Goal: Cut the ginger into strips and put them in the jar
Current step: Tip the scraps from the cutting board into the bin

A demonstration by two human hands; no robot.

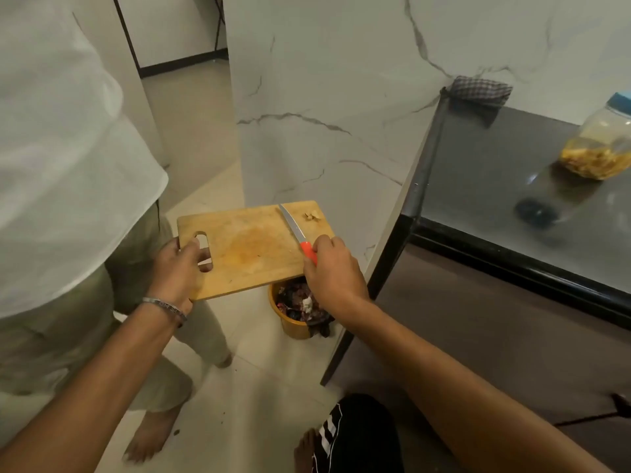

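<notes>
My left hand [181, 268] grips the wooden cutting board [249, 247] by its handle hole and holds it in the air above the floor. My right hand [333, 268] grips a knife [296, 230] with an orange handle, its blade lying across the board's right part. A few ginger scraps [311, 215] sit at the board's far right corner. The clear jar [601, 145] with a blue lid stands on the dark countertop at the right and holds yellowish pieces.
A yellow bin [290, 322] full of scraps stands on the floor under the board's right end. Another person in a white shirt [58, 165] stands close at the left. A checked cloth [478, 93] lies at the dark counter's [495, 186] back corner.
</notes>
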